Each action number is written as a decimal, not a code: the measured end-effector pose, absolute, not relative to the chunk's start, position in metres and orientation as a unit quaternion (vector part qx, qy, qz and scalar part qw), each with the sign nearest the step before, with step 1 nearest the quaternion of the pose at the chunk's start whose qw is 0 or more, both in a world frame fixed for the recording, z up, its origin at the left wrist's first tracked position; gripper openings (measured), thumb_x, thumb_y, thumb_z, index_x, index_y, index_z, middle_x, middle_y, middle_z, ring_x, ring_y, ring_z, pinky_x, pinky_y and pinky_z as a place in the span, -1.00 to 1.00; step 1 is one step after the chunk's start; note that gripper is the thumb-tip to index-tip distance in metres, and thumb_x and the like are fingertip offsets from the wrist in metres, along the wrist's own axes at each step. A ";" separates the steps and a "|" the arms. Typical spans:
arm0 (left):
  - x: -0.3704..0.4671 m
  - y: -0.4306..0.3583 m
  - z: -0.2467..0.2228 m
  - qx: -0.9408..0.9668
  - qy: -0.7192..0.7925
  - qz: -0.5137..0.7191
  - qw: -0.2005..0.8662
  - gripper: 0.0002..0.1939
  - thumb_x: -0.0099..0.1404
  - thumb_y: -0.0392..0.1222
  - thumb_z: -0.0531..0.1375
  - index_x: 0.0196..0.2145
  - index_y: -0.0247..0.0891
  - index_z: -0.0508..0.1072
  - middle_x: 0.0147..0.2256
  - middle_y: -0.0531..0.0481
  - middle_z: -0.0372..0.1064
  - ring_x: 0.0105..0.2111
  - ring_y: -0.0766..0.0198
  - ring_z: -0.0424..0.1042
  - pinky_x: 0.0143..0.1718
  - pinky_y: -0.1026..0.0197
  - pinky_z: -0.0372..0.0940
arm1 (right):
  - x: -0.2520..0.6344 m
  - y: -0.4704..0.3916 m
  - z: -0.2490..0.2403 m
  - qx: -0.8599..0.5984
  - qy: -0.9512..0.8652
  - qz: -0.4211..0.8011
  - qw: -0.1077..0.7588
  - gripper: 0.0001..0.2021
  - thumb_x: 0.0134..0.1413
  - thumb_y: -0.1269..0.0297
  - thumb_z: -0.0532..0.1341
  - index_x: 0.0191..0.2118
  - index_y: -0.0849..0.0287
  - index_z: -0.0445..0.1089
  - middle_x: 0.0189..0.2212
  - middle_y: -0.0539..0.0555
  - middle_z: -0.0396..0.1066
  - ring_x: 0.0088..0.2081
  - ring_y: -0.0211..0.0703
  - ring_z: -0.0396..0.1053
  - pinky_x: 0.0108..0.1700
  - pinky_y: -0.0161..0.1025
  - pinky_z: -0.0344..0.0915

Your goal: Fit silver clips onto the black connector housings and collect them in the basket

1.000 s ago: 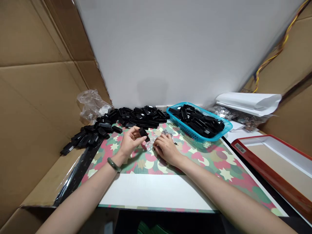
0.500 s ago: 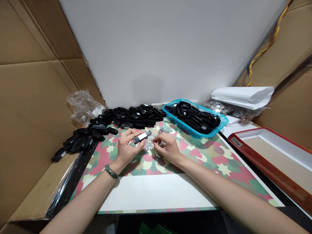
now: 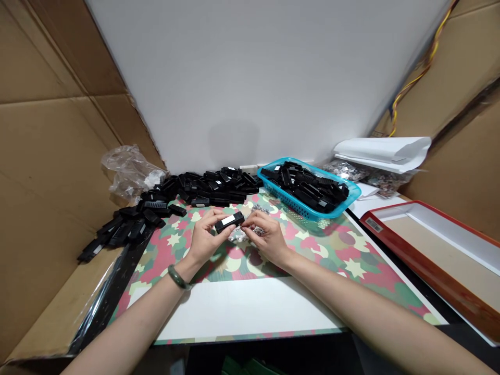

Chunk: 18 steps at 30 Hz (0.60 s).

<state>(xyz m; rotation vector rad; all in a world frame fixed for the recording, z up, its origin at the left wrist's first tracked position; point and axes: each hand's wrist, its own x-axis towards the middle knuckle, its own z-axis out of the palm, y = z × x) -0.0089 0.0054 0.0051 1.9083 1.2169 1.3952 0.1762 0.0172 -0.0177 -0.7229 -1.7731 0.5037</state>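
My left hand [image 3: 205, 234] grips a small black rectangular plastic case [image 3: 229, 222] between thumb and fingers; a white strip runs along its upper face. My right hand [image 3: 266, 235] is closed in a pinch at the right end of the case, and whatever sits between its fingertips is too small to make out. Beneath and behind the fingertips lies a scatter of small shiny silvery parts [image 3: 238, 235], partly hidden by the hands. They rest on a sheet with a camouflage pattern [image 3: 308, 245].
Similar black cases [image 3: 211, 185] are heaped along the back and left. A blue plastic basket [image 3: 353, 195] at the back right holds more. Clear bags of small parts [image 3: 347, 171] lie under white paper [image 3: 385, 151]. A red-edged box lid [image 3: 425, 260] is at right, cardboard [image 3: 42, 208] at left.
My right hand has come up against the right end of the black case, closing the earlier gap. The case has turned in my left hand, and the view has shifted slightly.
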 end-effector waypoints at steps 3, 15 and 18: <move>-0.013 0.008 0.004 0.685 0.457 0.517 0.233 -0.83 0.17 -0.16 0.32 -0.26 -0.20 0.59 -0.28 -0.06 0.46 -0.27 0.18 0.43 -0.34 0.22 0.29 | 0.178 0.021 -0.022 -0.311 -0.768 0.205 0.520 -0.89 0.17 0.42 0.23 -0.37 0.15 0.47 -0.43 0.05 0.41 -0.37 -0.17 0.37 -0.29 -0.22 0.29; -0.012 0.007 0.007 0.654 0.495 0.541 0.185 -0.71 0.10 -0.10 0.38 -0.21 -0.23 0.56 -0.27 -0.08 0.55 -0.29 0.17 0.49 -0.22 0.17 0.38 | 0.179 0.021 -0.021 -0.306 -0.780 0.174 0.518 -0.89 0.12 0.47 0.28 -0.36 0.13 0.52 -0.30 0.11 0.45 -0.21 -0.08 0.40 -0.17 -0.12 0.32; -0.012 0.006 0.006 0.664 0.485 0.520 0.230 -0.56 0.09 -0.05 0.40 -0.07 -0.22 0.54 -0.40 -0.01 0.53 -0.43 0.24 0.46 -0.39 0.24 0.35 | 0.180 0.020 -0.018 -0.295 -0.769 0.155 0.545 -0.89 0.12 0.43 0.27 -0.37 0.11 0.53 0.01 0.19 0.37 0.05 0.04 0.32 0.00 0.00 0.31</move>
